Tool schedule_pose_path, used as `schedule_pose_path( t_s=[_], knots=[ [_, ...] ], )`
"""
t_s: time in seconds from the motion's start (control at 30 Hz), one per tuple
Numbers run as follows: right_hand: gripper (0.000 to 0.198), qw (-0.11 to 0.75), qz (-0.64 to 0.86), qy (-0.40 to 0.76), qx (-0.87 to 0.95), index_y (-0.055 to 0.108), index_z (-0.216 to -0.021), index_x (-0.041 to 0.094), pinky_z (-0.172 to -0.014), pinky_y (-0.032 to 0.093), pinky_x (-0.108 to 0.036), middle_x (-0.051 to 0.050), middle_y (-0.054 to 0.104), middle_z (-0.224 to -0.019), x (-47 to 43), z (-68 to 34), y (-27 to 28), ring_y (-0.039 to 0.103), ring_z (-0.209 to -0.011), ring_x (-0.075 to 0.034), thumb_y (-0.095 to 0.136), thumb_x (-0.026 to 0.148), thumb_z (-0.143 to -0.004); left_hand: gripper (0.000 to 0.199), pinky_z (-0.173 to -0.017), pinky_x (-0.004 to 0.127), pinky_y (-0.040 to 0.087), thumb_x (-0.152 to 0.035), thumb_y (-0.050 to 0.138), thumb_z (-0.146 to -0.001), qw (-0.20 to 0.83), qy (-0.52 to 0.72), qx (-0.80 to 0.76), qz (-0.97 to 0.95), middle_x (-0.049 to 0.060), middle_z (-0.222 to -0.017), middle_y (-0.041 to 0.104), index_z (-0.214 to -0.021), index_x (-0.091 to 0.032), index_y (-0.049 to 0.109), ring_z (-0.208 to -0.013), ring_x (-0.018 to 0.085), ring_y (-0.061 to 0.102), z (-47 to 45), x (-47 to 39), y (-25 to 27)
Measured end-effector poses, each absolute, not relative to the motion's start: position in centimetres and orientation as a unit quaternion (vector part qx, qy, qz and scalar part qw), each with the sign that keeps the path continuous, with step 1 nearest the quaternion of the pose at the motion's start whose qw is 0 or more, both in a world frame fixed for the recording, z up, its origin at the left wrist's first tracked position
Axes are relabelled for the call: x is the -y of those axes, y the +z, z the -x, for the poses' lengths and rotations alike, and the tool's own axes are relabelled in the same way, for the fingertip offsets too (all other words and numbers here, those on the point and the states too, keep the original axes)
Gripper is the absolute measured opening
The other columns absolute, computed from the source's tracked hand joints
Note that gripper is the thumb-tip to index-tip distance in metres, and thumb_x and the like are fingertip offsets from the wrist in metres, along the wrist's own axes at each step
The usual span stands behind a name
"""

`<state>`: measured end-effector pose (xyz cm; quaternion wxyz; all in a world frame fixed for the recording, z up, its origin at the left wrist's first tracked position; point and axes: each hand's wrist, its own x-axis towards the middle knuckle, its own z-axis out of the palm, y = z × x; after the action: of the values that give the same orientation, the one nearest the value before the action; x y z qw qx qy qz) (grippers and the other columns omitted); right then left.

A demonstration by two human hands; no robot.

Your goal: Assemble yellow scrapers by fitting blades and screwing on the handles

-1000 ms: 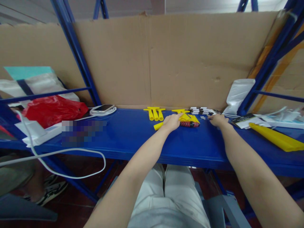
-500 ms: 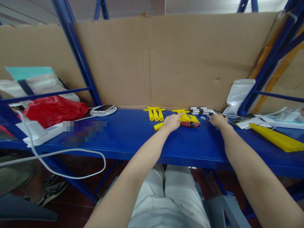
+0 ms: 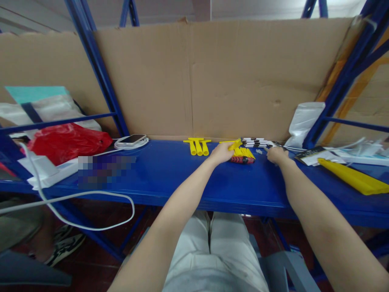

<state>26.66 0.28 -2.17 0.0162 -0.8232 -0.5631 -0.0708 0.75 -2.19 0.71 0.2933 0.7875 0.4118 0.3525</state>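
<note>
My left hand [image 3: 221, 153] is closed around a yellow plastic piece [image 3: 236, 144], whose flat end points up and right. It looks like the yellow T-shaped handles [image 3: 199, 147], three of which stand in a row to the left. Beneath and beside that hand are several more yellow pieces [image 3: 245, 153] and a red and black tool handle [image 3: 242, 160]. My right hand [image 3: 276, 155] is closed low over the shelf, its fingers partly hidden; what it holds is unclear. Just left of it are small silvery parts [image 3: 259, 151]. Behind them is a stack of white strips with black marks [image 3: 255, 142].
A long yellow plastic part [image 3: 354, 175] lies at the right, near a black and white packet [image 3: 316, 156] and a white pouch [image 3: 304, 123]. At the left are a phone [image 3: 133, 139] on a coiled cable, a red bag [image 3: 71, 142] and a power strip [image 3: 59, 173].
The yellow piece in my left hand has turned: its tube end pointed down left before, and its flat end now shows up right. My right hand has barely moved.
</note>
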Motion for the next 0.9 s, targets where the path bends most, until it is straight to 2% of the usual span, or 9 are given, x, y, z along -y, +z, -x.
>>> schedule_pose_path(
  t_s=[0.03, 0.1, 0.17, 0.27, 0.4, 0.6, 0.73, 0.9],
  knots=[
    [0.041, 0.014, 0.822, -0.073, 0.565, 0.058, -0.12, 0.019, -0.091, 0.039, -0.05, -0.019, 0.055, -0.122, -0.3, -26.7, -2.2, 0.044, -0.121, -0.033, 0.041, 0.022, -0.083, 0.026, -0.065, 0.023, 0.046, -0.004, 0.049, -0.074, 0.317, 0.351, -0.405, -0.783, 0.002, -0.077, 0.065, -0.094, -0.015, 0.064, -0.071, 0.014, 0.06, -0.8, 2.5, 1.0],
    [0.041, 0.011, 0.818, -0.078, 0.57, 0.057, -0.121, 0.019, -0.093, 0.038, -0.051, -0.018, 0.054, -0.123, -0.4, -26.7, -2.3, 0.044, -0.122, -0.033, 0.041, 0.022, -0.084, 0.016, -0.046, 0.019, 0.037, -0.004, 0.046, -0.076, 0.395, 0.343, -0.411, -0.746, -0.004, -0.054, 0.05, -0.081, -0.013, 0.058, -0.044, 0.007, 0.045, -0.8, 3.2, 1.6],
    [0.04, 0.012, 0.815, -0.08, 0.573, 0.058, -0.119, 0.02, -0.093, 0.038, -0.051, -0.017, 0.055, -0.123, -0.3, -26.6, -2.3, 0.044, -0.121, -0.032, 0.041, 0.022, -0.083, 0.013, -0.039, 0.017, 0.027, -0.004, 0.046, -0.077, 0.482, 0.343, -0.404, -0.698, -0.008, -0.048, 0.039, -0.072, -0.015, 0.05, -0.034, 0.004, 0.033, -0.6, 3.6, 2.0],
    [0.038, 0.018, 0.82, -0.08, 0.566, 0.06, -0.116, 0.019, -0.092, 0.039, -0.05, -0.017, 0.055, -0.122, 0.0, -26.3, -2.2, 0.045, -0.12, -0.032, 0.044, 0.019, -0.081, 0.019, -0.036, 0.016, 0.023, -0.002, 0.046, -0.077, 0.562, 0.334, -0.405, -0.639, -0.009, -0.046, 0.038, -0.068, -0.018, 0.041, -0.031, 0.002, 0.03, -0.3, 3.6, 2.1],
    [0.036, 0.068, 0.818, -0.09, 0.564, 0.062, -0.11, 0.011, -0.091, 0.041, -0.046, -0.02, 0.055, -0.121, 0.1, -25.7, -1.6, 0.048, -0.116, -0.032, 0.045, 0.018, -0.08, 0.019, -0.036, 0.015, 0.023, -0.003, 0.044, -0.079, 0.61, 0.327, -0.403, -0.6, -0.009, -0.045, 0.039, -0.069, -0.018, 0.04, -0.031, 0.002, 0.03, -0.3, 3.0, 1.7],
    [0.026, 0.233, 0.703, -0.055, 0.67, 0.066, -0.088, 0.013, -0.087, 0.043, -0.033, -0.015, 0.065, -0.102, -0.3, -23.1, -0.2, 0.058, -0.099, -0.024, 0.042, 0.02, -0.081, 0.022, -0.038, 0.017, 0.025, -0.002, 0.043, -0.079, 0.605, 0.341, -0.415, -0.587, -0.008, -0.045, 0.04, -0.066, -0.018, 0.038, -0.032, 0.003, 0.033, -0.5, 2.8, 1.4],
    [0.016, 0.337, 0.614, 0.004, 0.714, 0.063, -0.078, 0.017, -0.085, 0.043, -0.032, -0.009, 0.066, -0.097, -0.3, -20.5, 0.2, 0.058, -0.092, -0.02, 0.048, 0.023, -0.077, 0.022, -0.038, 0.018, 0.026, -0.002, 0.042, -0.079, 0.603, 0.345, -0.413, -0.589, -0.008, -0.045, 0.04, -0.065, -0.018, 0.038, -0.032, 0.004, 0.033, -0.5, 2.8, 1.3],
    [0.011, 0.39, 0.544, 0.064, 0.74, 0.059, -0.066, 0.018, -0.082, 0.043, -0.032, -0.005, 0.065, -0.086, 0.1, -18.5, 0.3, 0.057, -0.086, -0.018, 0.054, 0.026, -0.071, 0.019, -0.037, 0.017, 0.026, -0.003, 0.041, -0.08, 0.603, 0.347, -0.409, -0.59, -0.008, -0.044, 0.04, -0.066, -0.017, 0.04, -0.031, 0.003, 0.033, -0.6, 2.6, 1.2]
  ],
)
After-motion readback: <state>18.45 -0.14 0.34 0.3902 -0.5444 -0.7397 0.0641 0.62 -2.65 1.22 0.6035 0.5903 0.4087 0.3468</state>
